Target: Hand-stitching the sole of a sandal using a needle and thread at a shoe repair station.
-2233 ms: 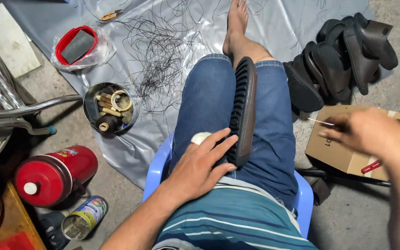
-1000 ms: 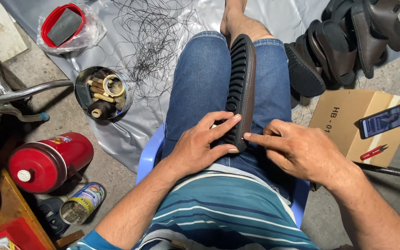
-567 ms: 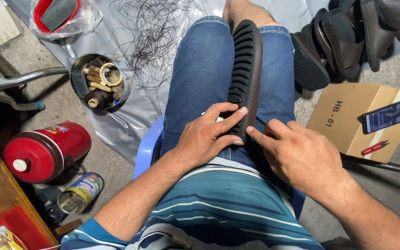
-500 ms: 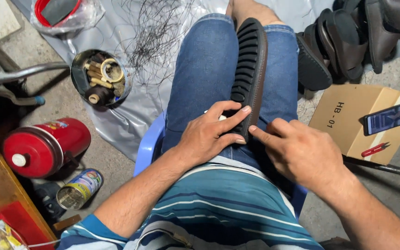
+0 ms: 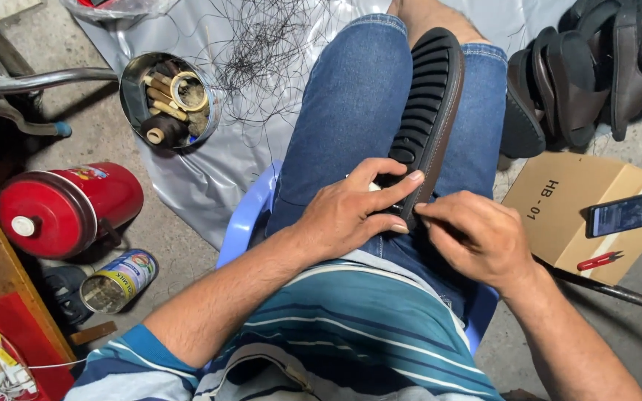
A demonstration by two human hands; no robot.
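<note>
A black ribbed shoe sole [image 5: 429, 111] with a brown edge lies sole-up between my thighs, on blue jeans. My left hand [image 5: 354, 208] grips its near end, thumb and fingers wrapped over it. My right hand [image 5: 477, 238] is pinched shut against the sole's near right edge; what its fingertips hold is hidden. I sit on a blue plastic stool [image 5: 250, 215].
A round tin of thread spools [image 5: 169, 100] and loose black thread [image 5: 269, 44] lie on grey sheeting. A red flask [image 5: 65, 208] and an open can [image 5: 117, 278] are left. Right: dark sandals [image 5: 588, 74], a cardboard box [image 5: 566, 197] with a phone [image 5: 626, 213] and red clippers [image 5: 598, 261].
My right hand came back from the cardboard box to the sole's near edge and closed there. The left hand kept its grip on the sole.
</note>
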